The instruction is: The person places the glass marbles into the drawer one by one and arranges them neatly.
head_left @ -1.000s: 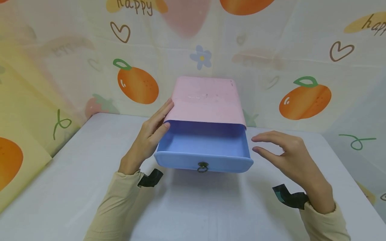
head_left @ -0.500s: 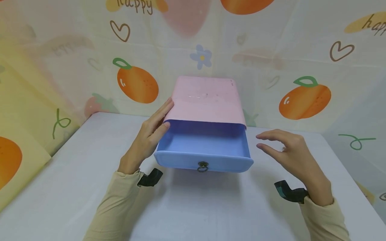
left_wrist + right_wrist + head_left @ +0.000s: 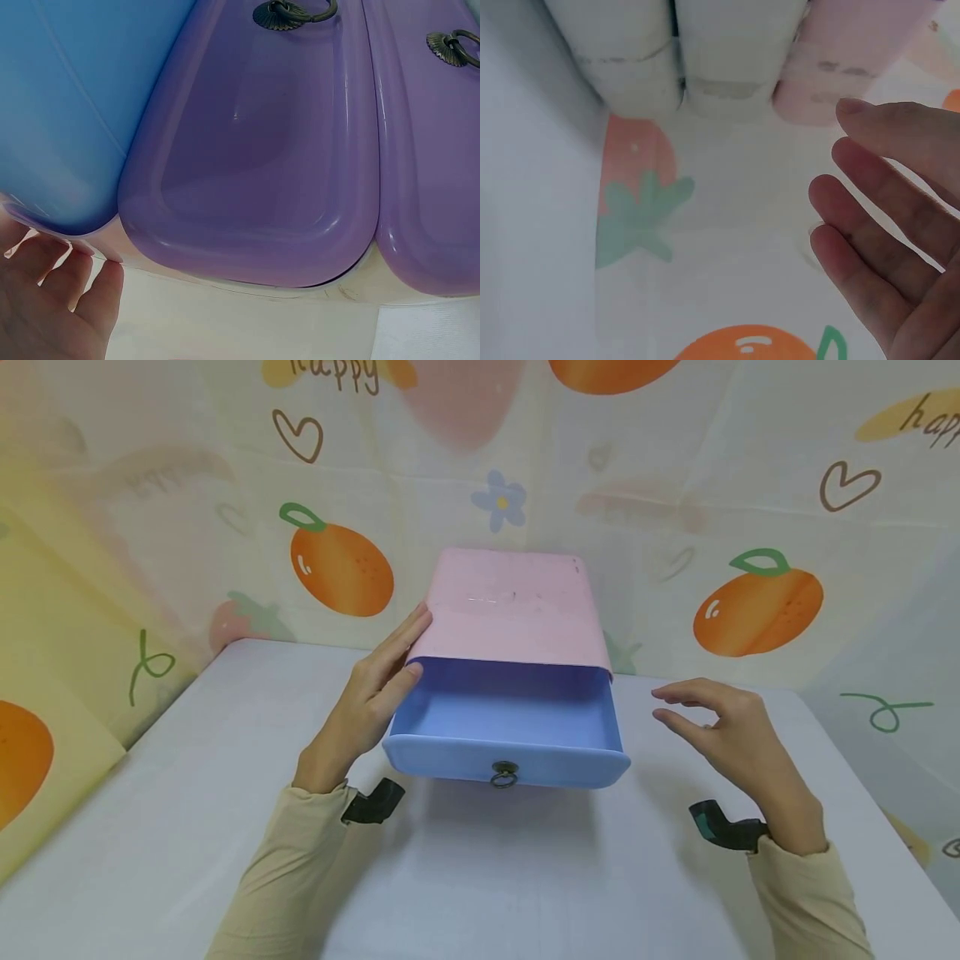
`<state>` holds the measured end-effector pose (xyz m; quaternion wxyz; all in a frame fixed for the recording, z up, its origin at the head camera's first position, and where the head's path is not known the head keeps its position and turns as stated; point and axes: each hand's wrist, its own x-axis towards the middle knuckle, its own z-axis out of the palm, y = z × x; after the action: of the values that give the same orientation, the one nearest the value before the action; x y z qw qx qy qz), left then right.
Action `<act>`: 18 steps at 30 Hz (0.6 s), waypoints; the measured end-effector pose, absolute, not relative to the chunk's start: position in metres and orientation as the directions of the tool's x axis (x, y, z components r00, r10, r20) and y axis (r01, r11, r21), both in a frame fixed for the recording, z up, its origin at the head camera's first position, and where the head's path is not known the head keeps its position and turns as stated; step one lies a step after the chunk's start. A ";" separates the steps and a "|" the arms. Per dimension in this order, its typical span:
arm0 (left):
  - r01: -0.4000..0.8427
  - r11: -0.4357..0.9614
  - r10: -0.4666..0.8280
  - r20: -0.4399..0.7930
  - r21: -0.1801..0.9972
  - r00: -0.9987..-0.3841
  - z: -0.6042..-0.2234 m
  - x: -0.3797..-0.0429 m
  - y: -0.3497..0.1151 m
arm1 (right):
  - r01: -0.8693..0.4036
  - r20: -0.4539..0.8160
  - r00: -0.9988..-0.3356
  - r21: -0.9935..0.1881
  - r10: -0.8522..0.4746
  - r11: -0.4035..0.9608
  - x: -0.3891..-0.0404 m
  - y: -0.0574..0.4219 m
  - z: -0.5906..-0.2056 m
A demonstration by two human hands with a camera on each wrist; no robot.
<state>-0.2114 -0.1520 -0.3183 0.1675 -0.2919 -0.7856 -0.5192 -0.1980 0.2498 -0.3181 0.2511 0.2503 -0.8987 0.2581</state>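
A small drawer cabinet with a pink top (image 3: 517,610) stands on the table. Its light blue top drawer (image 3: 442,758), with a dark metal ring pull (image 3: 504,774), is pulled out, and nothing shows inside. My left hand (image 3: 363,706) rests along the casing's left side, fingers extended and thumb by the front edge. Two purple drawers (image 3: 255,165) below are pushed in, seen in the left wrist view. My right hand (image 3: 731,727) is raised to the right of the cabinet, apart from it, fingers loosely bent and holding nothing. The right wrist view shows the casing's side (image 3: 731,60) beyond those fingers.
A white-covered table (image 3: 510,877) lies under the cabinet. Close behind it hangs a cloth backdrop (image 3: 555,452) printed with oranges, hearts and flowers. A yellowish cloth side (image 3: 60,635) borders the left of the table, and a pale one (image 3: 900,643) the right.
My right hand has drifted right and slightly up, farther from the drawer. My left hand, the cabinet and the pulled-out drawer have stayed in place.
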 end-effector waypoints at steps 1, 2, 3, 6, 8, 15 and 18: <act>0.632 0.292 0.284 0.566 0.718 -0.774 -0.318 -0.211 -0.152 | -0.575 0.580 -0.751 -0.337 -0.317 0.745 -0.199 0.251 -0.319; 0.633 0.292 0.285 0.566 0.717 -0.773 -0.318 -0.211 -0.152 | -0.571 0.577 -0.754 -0.338 -0.314 0.748 -0.199 0.252 -0.319; 0.633 0.292 0.284 0.567 0.717 -0.773 -0.318 -0.212 -0.152 | -0.568 0.574 -0.756 -0.337 -0.314 0.751 -0.200 0.253 -0.320; 0.633 0.291 0.284 0.567 0.718 -0.773 -0.319 -0.212 -0.152 | -0.558 0.565 -0.764 -0.336 -0.312 0.759 -0.201 0.255 -0.322; 0.632 0.291 0.284 0.566 0.718 -0.774 -0.319 -0.212 -0.152 | -0.553 0.562 -0.767 -0.337 -0.308 0.762 -0.203 0.257 -0.323; 0.633 0.287 0.284 0.567 0.719 -0.773 -0.319 -0.212 -0.153 | -0.513 0.537 -0.798 -0.363 -0.275 0.778 -0.209 0.263 -0.332; 0.636 0.283 0.285 0.570 0.718 -0.770 -0.319 -0.212 -0.152 | -0.498 0.526 -0.810 -0.381 -0.261 0.779 -0.211 0.266 -0.336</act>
<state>-0.2123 -0.1524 -0.3189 0.1684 -0.2940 -0.7830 -0.5216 -0.2114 0.2659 -0.3356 0.2285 0.2073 -0.9150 0.2599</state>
